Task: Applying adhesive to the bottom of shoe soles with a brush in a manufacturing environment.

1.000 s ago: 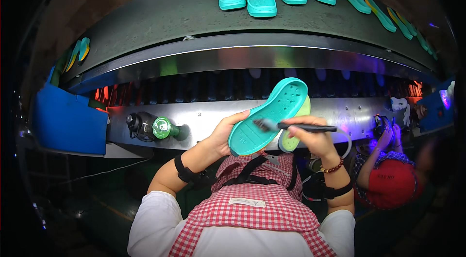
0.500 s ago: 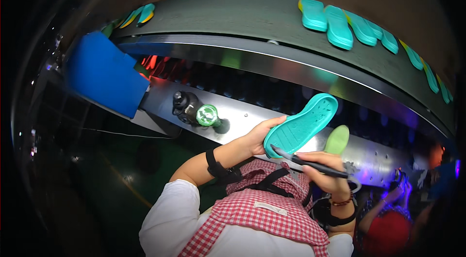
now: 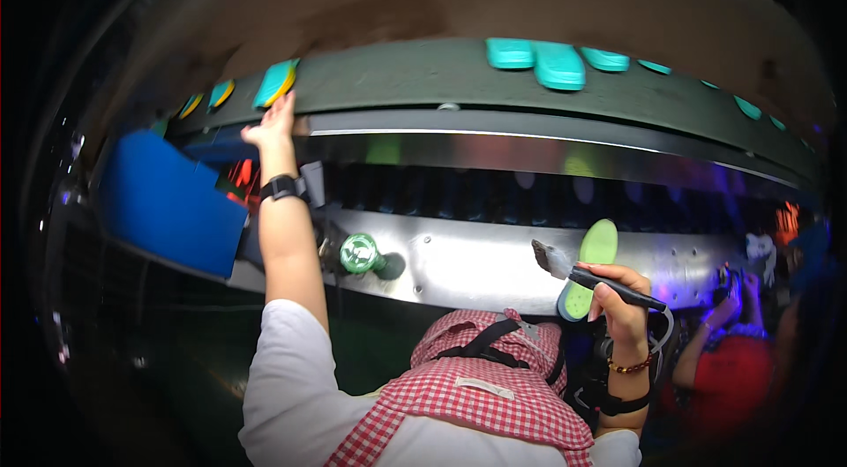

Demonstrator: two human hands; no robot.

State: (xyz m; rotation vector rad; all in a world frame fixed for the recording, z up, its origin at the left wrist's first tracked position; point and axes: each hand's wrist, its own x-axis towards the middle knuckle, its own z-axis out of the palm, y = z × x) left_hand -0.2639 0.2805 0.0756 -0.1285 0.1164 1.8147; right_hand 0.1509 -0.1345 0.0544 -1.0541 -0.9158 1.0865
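My left hand (image 3: 275, 123) reaches far forward to the belt with its fingers stretched out and thumb apart. Its fingertips are at the near edge of a turquoise sole with a yellow rim (image 3: 277, 82); whether they touch it I cannot tell. In my right hand (image 3: 622, 299) is a flat brush (image 3: 609, 280) with a black handle, its bristles pointing up and left. A cable or tube runs from the handle's rear end. Beyond that hand, a pale green sole-shaped piece (image 3: 600, 239) lies on the metal ledge (image 3: 468, 264), above a teal-rimmed, perforated part (image 3: 575, 301).
More turquoise soles (image 3: 559, 67) lie along the dark belt (image 3: 379, 83). A green-topped bottle (image 3: 359, 253) stands on the ledge beside my left arm. A blue panel (image 3: 172, 202) is at the left. At the right works another person in red (image 3: 732, 379).
The turquoise sole has left my left hand, which has swung forward and left to the belt. My right hand still holds the brush, now raised off the sole.
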